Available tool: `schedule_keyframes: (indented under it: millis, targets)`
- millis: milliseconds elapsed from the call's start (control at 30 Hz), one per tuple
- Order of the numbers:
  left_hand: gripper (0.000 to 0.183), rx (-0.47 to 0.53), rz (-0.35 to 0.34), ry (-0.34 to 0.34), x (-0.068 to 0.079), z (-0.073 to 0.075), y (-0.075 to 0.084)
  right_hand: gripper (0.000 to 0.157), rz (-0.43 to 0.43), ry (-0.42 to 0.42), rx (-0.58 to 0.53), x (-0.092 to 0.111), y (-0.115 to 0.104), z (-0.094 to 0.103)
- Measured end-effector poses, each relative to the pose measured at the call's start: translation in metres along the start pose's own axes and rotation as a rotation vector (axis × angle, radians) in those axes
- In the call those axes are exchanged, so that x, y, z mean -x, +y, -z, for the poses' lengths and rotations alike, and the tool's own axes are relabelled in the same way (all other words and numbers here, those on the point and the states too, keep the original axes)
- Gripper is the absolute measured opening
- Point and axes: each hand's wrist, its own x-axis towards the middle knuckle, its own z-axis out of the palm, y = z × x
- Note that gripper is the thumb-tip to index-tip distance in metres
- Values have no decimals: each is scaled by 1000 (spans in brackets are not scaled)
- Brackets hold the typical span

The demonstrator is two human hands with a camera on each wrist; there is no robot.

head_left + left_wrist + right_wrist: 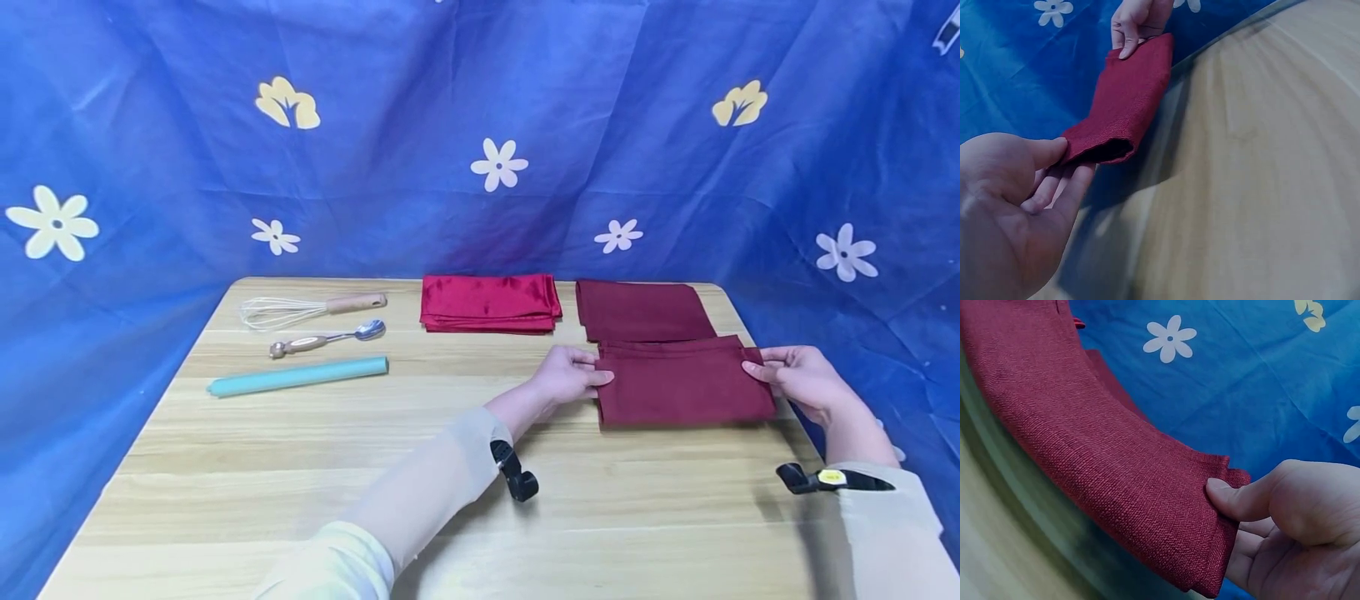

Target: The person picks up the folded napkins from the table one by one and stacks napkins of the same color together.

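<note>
A folded dark red cloth (pixel 684 387) is held up between both hands, raised over the tabletop in the wrist views. My left hand (pixel 567 375) pinches its left end, thumb on top and fingers underneath. At the opposite end my right hand (pixel 810 379) pinches the cloth the same way; in the right wrist view the thumb (pixel 1229 495) presses on layered edges. Just behind it lies a second folded dark red cloth (pixel 645 310), its front edge overlapped by the held one in the head view. The left wrist view shows the fold's open end (pixel 1110 150) facing the camera.
A shiny red folded cloth (pixel 491 302) lies at the back middle of the wooden table (pixel 300 467). On the left are a whisk (pixel 315 308), a metal spoon with a beige handle (pixel 330 337) and a teal roll (pixel 300 377). A blue flowered curtain (pixel 375 142) hangs behind.
</note>
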Motion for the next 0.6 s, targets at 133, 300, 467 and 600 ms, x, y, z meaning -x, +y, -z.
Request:
schedule_keyframes:
  millis: [133,300,467,600]
  targets:
    - [48,-34,-15,16,-4,1,11,16,7,6,-6,-6,-6,3]
    - [47,-38,-33,22,-13,3,23,28,8,30,27,-12,-15,5]
    - [46,-35,-37,52,-20,6,34,11,20,37,13,-19,-26,5]
    - [44,-32,-38,75,-27,11,41,5,30,33,-29,-26,-33,4]
